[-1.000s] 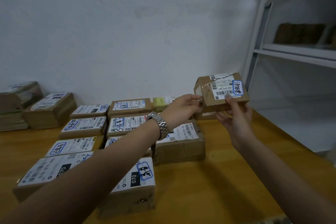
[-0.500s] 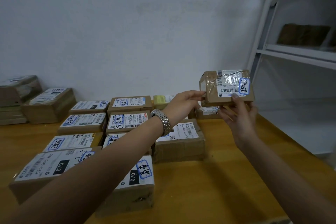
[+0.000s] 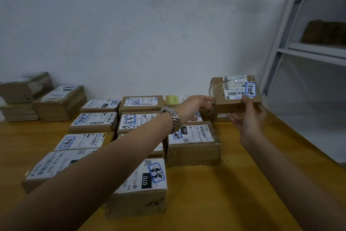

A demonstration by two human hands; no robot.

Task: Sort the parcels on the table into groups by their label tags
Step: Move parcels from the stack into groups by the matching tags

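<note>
Left hand (image 3: 196, 105) pinches the 9 o'clock end of the parcel (image 3: 232, 99), right hand (image 3: 249, 124) grips underneath, closer in. It's held up around 1 o'clock, long axis 9-to-3.

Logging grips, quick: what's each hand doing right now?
Left hand: pinches the left edge of the raised parcel.
Right hand: holds the same parcel from below, thumb on its label.

The small parcel (image 3: 234, 90), held between left hand (image 3: 194, 107) and right hand (image 3: 249, 120), has tipped level, edging right above the bench (image 3: 243, 184).
</note>
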